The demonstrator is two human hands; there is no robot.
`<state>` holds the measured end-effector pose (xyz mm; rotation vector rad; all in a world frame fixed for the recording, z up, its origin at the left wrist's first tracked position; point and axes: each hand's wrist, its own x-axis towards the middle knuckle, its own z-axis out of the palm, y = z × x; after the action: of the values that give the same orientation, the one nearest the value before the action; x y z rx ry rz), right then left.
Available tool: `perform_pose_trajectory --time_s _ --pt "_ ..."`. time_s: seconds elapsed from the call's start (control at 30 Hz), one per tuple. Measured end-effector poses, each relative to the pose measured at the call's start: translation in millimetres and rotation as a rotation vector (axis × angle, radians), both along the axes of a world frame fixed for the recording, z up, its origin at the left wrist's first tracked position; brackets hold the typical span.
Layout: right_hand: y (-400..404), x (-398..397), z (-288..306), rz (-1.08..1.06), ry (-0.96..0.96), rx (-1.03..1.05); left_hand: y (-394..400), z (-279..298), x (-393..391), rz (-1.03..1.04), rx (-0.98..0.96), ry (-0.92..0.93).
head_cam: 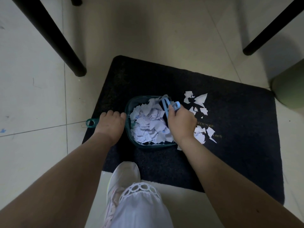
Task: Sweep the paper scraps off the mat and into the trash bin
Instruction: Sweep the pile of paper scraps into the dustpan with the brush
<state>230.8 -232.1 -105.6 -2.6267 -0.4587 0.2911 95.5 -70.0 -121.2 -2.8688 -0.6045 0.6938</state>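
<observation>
A dark mat (pixel 230 129) lies on the tiled floor. On it rests a teal dustpan (pixel 130 104), heaped with white paper scraps (pixel 149 124). My left hand (pixel 111 121) grips the dustpan's handle at the mat's left edge. My right hand (pixel 181 124) holds a light-blue hand brush (pixel 171 104) at the pan's open right side. More loose scraps (pixel 197 102) lie on the mat just right of my right hand, some near my wrist (pixel 202 135). A pale green trash bin (pixel 289 86) stands at the mat's far right corner, partly cut off by the frame.
Two black furniture legs stand on the floor, one to the upper left (pixel 65 55) and one to the upper right (pixel 269 32). My white shoe (pixel 121 178) rests on the mat's near edge, with my white trouser leg (pixel 139 208) over it.
</observation>
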Motion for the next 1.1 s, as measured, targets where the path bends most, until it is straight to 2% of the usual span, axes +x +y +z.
perform_pose_trajectory --time_s 0.1,0.23,0.43,0.6,0.77,0.97,1.1 --pt "-2.1 8.9 9.5 -0.06 0.01 0.118 0.1 -1.4 -1.4 0.006 -0.008 -0.005" --pt "-14.0 25.4 16.5 -0.155 -0.023 0.092 -0.9 -4.2 -3.8 0.034 -0.028 -0.013" --pt "-9.5 4.1 8.6 0.025 0.042 0.007 -0.9 -10.5 -9.6 0.077 -0.061 -0.027" --pt "2.8 -4.0 36.4 0.012 0.106 0.22 0.7 -16.3 -21.6 0.106 -0.1 -0.059" --pt "-2.2 26.0 74.9 -0.152 0.001 0.388 3.0 -19.1 -31.4 0.133 -0.136 -0.125" --pt "-5.8 49.3 84.2 -0.242 -0.071 0.358 2.9 -17.2 -30.3 0.213 -0.208 -0.28" --pt "-2.4 51.2 87.7 -0.252 -0.221 0.313 5.5 -19.1 -29.0 0.197 -0.202 -0.382"
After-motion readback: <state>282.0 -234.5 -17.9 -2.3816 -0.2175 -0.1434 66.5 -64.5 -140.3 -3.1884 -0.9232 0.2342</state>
